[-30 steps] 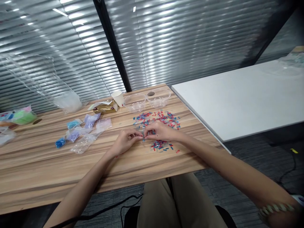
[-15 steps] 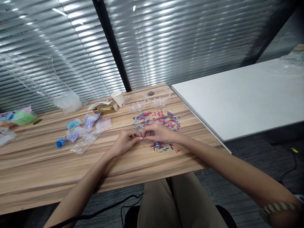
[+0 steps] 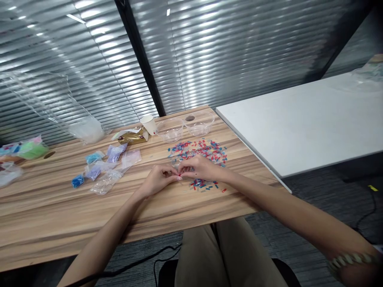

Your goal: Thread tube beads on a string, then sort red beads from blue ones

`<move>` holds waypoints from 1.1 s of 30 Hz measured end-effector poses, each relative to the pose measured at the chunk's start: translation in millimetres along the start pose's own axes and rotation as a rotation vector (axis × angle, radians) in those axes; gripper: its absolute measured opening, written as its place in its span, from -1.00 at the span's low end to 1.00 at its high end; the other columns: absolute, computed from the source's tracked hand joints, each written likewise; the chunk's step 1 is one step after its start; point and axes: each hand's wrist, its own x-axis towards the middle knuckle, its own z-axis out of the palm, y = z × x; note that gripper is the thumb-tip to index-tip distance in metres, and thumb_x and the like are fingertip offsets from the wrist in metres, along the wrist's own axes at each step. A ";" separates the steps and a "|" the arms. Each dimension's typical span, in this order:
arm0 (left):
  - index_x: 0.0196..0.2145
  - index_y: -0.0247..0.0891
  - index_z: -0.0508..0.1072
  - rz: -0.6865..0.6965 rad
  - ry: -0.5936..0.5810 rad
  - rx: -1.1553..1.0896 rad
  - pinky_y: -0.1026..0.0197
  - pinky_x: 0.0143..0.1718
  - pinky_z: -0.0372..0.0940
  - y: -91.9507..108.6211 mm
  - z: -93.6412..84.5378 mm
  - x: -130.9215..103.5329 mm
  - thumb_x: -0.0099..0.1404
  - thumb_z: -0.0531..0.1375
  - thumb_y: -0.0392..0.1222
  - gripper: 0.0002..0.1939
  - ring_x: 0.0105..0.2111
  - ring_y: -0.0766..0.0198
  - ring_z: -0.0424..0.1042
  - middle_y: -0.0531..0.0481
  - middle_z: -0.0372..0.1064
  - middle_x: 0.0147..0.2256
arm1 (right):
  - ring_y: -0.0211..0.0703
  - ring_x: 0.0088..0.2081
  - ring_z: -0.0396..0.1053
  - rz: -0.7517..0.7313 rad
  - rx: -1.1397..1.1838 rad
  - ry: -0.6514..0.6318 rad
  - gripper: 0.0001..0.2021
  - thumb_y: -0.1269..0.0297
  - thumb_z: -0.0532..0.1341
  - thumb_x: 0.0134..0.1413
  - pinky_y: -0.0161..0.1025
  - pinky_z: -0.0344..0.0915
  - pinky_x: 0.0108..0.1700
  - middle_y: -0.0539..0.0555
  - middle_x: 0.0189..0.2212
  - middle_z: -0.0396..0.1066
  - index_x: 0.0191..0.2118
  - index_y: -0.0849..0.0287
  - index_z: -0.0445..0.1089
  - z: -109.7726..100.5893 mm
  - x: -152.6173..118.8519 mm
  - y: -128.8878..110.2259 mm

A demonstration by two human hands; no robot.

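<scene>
My left hand [image 3: 161, 179] and my right hand [image 3: 197, 168] meet fingertip to fingertip just above the wooden table. A tiny red piece [image 3: 179, 174] shows where their pinched fingers come together; its exact shape is too small to tell. The left thumb and index finger close around it from one side, the right fingertips from the other. Behind and beneath the right hand lies a scatter of small red, blue and clear tube-like pieces [image 3: 209, 150]. A smaller cluster of the same pieces [image 3: 200, 183] lies just in front of that hand, partly covered by it.
Two joined clear plastic bowls [image 3: 199, 128] stand at the back, beside a white paper cup [image 3: 149, 124] and a gold packet [image 3: 133, 136]. Left of my hands are small bags with blue and purple contents [image 3: 116, 152]. A white table [image 3: 299, 123] adjoins on the right.
The left thumb has dropped slightly from the index finger, and red now shows between the fingertips where a bluish bit showed before. Both hands keep nearly the same place.
</scene>
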 end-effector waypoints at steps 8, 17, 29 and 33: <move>-0.46 -0.33 0.51 -0.052 -0.016 -0.101 0.34 -0.45 0.14 -4.4 0.1 -0.6 0.09 0.29 -0.09 -0.79 -0.50 0.36 0.30 0.02 0.41 -0.51 | -0.30 -0.46 0.34 -0.010 -0.057 0.001 -0.94 0.37 0.24 0.02 -0.40 0.11 -0.40 0.00 -0.47 0.44 -0.34 0.23 0.43 0.2 -0.6 0.4; -0.44 -0.33 0.49 -0.043 -0.038 -0.120 0.34 -0.45 0.16 -3.3 -8.5 -0.5 0.11 0.27 -0.05 -0.75 -0.48 0.35 0.32 0.00 0.43 -0.46 | -0.29 -0.46 0.33 -0.025 -0.114 0.008 -0.88 0.31 0.18 0.10 -0.38 0.11 -0.40 0.02 -0.46 0.45 -0.32 0.22 0.43 -1.6 -0.7 -2.0; -0.38 -0.32 0.43 -0.013 -0.145 0.084 0.36 -0.46 0.14 1.1 -30.3 -3.8 0.22 0.15 -0.02 -0.73 -0.50 0.38 0.27 0.03 0.36 -0.46 | -0.27 -0.42 0.35 -0.015 -0.157 0.059 -0.81 0.30 0.09 0.17 -0.36 0.13 -0.36 0.05 -0.44 0.45 -0.32 0.22 0.44 -1.4 -1.6 3.0; -0.37 -0.32 0.42 -0.067 -0.189 0.185 0.36 -0.45 0.14 1.8 -42.4 -5.6 0.21 0.14 -0.03 -0.74 -0.48 0.36 0.29 0.01 0.37 -0.46 | -0.26 -0.39 0.36 -0.006 -0.150 0.058 -0.83 0.33 0.09 0.16 -0.36 0.14 -0.33 0.04 -0.40 0.46 -0.30 0.20 0.43 -2.0 -2.1 2.6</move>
